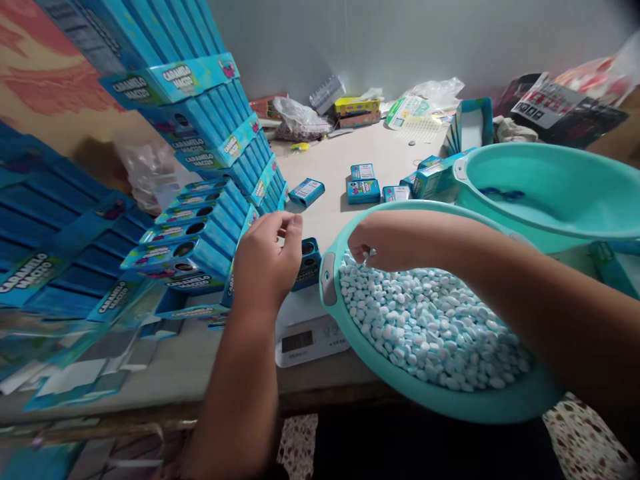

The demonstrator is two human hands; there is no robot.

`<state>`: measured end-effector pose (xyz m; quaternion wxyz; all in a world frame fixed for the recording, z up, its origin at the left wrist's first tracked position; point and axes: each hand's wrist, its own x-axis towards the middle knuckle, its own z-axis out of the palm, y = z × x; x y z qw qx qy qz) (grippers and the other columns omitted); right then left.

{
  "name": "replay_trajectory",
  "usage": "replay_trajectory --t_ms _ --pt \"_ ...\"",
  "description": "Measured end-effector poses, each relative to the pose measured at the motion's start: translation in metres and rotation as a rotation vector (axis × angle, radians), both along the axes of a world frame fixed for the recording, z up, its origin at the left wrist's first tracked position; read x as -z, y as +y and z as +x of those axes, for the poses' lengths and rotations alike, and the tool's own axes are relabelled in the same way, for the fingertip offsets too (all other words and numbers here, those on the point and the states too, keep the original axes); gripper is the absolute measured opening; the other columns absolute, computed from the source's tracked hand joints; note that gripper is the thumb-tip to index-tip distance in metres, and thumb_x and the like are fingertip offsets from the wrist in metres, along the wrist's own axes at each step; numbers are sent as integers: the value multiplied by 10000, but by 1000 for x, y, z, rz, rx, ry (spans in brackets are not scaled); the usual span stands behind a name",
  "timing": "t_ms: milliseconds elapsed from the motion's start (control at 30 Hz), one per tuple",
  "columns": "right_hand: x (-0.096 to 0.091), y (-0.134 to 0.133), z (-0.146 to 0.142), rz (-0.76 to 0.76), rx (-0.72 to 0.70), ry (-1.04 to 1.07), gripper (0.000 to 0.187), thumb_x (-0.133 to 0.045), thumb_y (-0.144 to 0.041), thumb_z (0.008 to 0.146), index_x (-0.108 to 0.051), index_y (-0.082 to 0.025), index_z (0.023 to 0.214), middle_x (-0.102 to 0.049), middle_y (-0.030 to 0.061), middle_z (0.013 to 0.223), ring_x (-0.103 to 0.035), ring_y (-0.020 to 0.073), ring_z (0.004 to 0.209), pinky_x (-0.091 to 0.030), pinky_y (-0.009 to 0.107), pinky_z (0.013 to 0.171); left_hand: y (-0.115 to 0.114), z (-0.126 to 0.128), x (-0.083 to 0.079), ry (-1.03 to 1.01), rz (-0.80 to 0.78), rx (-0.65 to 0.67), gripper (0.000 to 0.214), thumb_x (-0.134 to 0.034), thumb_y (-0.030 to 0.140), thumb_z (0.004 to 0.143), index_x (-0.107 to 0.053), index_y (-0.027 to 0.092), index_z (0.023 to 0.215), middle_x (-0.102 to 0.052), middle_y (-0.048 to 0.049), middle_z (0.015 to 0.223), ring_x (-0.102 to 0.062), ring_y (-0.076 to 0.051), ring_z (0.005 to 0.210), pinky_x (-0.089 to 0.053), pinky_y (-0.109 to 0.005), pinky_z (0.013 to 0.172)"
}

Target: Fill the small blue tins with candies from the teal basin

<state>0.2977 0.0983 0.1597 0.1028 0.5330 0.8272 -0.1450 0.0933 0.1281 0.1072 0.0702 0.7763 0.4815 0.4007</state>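
My right hand (380, 241) is over the left side of a turquoise basin (380, 363) of pale blue and white candies (430, 320). Its fingers are curled round a few of the candies, which show at the fingertips. To the left, my left hand (267, 257) is raised with its fingers bent and the thumb on top; what they hold, if anything, is hidden. Right beside it a small blue box (307, 263) stands on a white kitchen scale (313, 343). I cannot tell whether hand and box touch.
Tall stacks of blue cartons (200, 143) rise on the left, with another stack (55, 233) farther left. Several small blue boxes (363, 191) lie behind the basin. A second turquoise basin (555, 193) stands at right. Bags (300, 120) and papers line the wall.
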Motion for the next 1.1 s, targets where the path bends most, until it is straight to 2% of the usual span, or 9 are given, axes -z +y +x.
replay_trajectory --t_ms 233,467,900,1100 --pt "6 2 4 1 -4 -8 302 -615 -83 725 -725 -230 964 -680 3 890 -506 127 660 -346 259 567 1 0 0 9 -14 -11 321 -460 430 970 -683 204 921 -695 -42 891 -626 -193 836 -469 -310 742" --pt "-2 -2 -1 -14 -3 -25 300 -619 -82 742 -727 -224 983 -668 9 881 -482 117 651 -315 255 574 0 -1 -1 7 -5 -20 330 -455 438 970 -686 208 919 -691 -41 892 -624 -194 849 -475 -312 742" --pt "-7 -4 -1 -45 4 -30 378 -583 -76 750 -703 -211 1083 -680 30 975 -498 135 701 -334 257 577 2 -1 0 14 -13 -14 314 -463 428 967 -683 210 914 -696 -37 900 -627 -193 857 -477 -317 770" --pt "-4 -5 -1 -21 -3 9 337 -577 -88 772 -704 -187 1068 -681 44 975 -494 134 719 -331 256 607 -1 -2 -2 6 -9 -22 314 -463 422 966 -681 204 902 -686 -38 867 -631 -200 855 -478 -320 758"
